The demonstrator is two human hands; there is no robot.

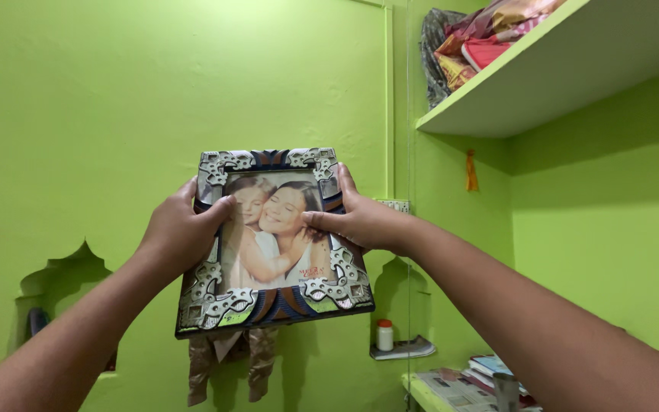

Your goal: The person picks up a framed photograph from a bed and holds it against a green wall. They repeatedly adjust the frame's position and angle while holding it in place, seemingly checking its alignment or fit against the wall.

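I hold a picture frame (272, 305) up against the bright green wall. Its border is dark with silver ornamental corners, and it shows a photo of two people hugging. My left hand (179, 233) grips the frame's left edge, thumb over the front. My right hand (360, 217) grips the right edge near the top, thumb lying across the photo. The frame tilts slightly, its bottom edge nearer to me.
A green shelf (543, 76) at upper right carries folded cloth and bags (470, 42). Arched wall niches sit at lower left (62, 286) and behind the frame's right, with a small white bottle (384, 335). Cloth (226, 362) hangs below the frame. Books (490, 370) lie at lower right.
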